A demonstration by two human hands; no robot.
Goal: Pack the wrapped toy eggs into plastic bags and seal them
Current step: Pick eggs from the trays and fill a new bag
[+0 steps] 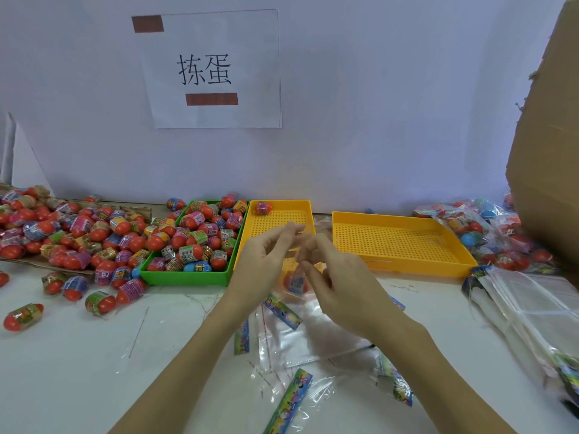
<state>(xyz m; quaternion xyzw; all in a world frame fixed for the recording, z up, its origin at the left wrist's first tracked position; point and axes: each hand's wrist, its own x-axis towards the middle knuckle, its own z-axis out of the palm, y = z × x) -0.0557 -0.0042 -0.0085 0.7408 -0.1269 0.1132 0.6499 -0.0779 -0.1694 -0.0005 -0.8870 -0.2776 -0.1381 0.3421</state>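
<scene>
My left hand [266, 261] and my right hand [338, 283] are raised together over the near end of a yellow tray [275, 223], both pinching the top of a clear plastic bag [300, 252]. A wrapped red toy egg [296, 281] hangs inside that bag below my fingers. One more wrapped egg [263, 208] lies in the tray's far corner. A green tray [188, 277] to the left is full of wrapped eggs [197, 236]. Loose eggs [78, 239] cover the table at left.
A second yellow tray [398, 242] stands on the right. Empty clear bags with colourful headers [291, 399] lie on the white table near me, with a stack of bags [526, 317] at right. Filled bags [488, 233] pile beside a cardboard box [548, 151].
</scene>
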